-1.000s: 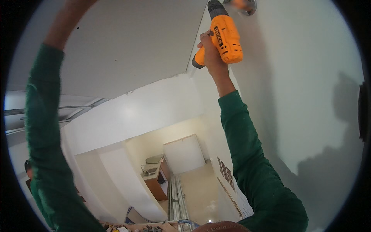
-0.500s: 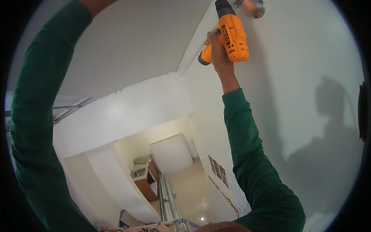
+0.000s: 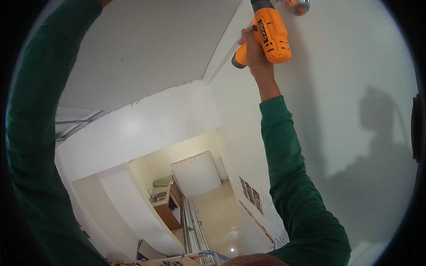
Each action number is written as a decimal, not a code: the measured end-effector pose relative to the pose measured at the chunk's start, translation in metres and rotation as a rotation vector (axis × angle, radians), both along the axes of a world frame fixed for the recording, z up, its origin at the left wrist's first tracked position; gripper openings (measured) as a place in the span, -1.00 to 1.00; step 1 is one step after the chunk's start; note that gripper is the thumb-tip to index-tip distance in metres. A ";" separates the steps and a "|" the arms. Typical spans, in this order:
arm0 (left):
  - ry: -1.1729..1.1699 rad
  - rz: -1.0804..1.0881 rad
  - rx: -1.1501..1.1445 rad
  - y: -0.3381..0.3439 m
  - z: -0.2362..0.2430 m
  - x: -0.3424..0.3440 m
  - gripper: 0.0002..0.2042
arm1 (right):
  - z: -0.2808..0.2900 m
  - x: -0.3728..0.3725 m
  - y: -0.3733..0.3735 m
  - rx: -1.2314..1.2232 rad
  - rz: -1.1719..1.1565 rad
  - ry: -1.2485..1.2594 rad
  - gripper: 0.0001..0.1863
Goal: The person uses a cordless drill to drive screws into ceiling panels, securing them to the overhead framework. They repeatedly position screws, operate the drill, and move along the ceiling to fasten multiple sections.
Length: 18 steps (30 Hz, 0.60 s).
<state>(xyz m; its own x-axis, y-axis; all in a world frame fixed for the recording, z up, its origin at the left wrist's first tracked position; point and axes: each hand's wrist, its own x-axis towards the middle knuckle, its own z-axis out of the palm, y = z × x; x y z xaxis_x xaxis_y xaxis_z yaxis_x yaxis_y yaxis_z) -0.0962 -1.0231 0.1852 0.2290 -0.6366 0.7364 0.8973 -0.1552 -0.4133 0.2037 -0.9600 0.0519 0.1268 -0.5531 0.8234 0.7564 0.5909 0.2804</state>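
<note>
My right hand (image 3: 258, 54) is closed around the handle of an orange and black cordless drill (image 3: 274, 36), raised high beside the white wall. The front end of the drill runs out of the top of the picture, so its tip is hidden. Just right of it, a shiny round metal fitting (image 3: 298, 6) shows at the upper edge by the wall. My left arm in a green sleeve (image 3: 37, 111) reaches up along the left side. Only a sliver of the wrist shows there, and the left hand lies beyond the frame.
The white ceiling panel (image 3: 146, 48) meets the wall close to the drill. Metal framing (image 3: 84, 124) shows at the left. Far below are a brown cabinet with a sink (image 3: 166, 208), a leaning white board (image 3: 196, 174) and long metal profiles (image 3: 191, 228) on the floor.
My right hand and the drill have moved slightly up and to the right. My left arm has shifted up and left, taking more of its wrist out of the picture.
</note>
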 end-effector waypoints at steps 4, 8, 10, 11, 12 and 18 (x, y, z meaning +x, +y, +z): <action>-0.052 0.060 0.025 0.002 -0.001 0.003 -0.71 | -0.002 -0.005 0.000 -0.005 -0.013 0.025 -0.88; -0.053 0.031 0.140 0.009 -0.011 0.002 -0.72 | -0.004 -0.014 0.002 0.001 0.055 0.041 -0.90; -0.037 0.016 0.157 0.009 -0.012 0.000 -0.71 | -0.004 -0.014 0.001 0.007 0.044 0.037 -0.90; -0.022 0.001 0.118 0.005 -0.008 0.000 -0.70 | -0.003 -0.013 0.000 0.015 0.022 0.040 -0.90; -0.006 -0.013 0.079 0.003 -0.006 0.000 -0.69 | -0.003 -0.012 -0.001 0.022 0.001 0.042 -0.90; -0.070 0.020 0.043 -0.010 -0.009 0.009 -0.69 | -0.004 -0.002 -0.007 0.034 0.006 0.016 -0.90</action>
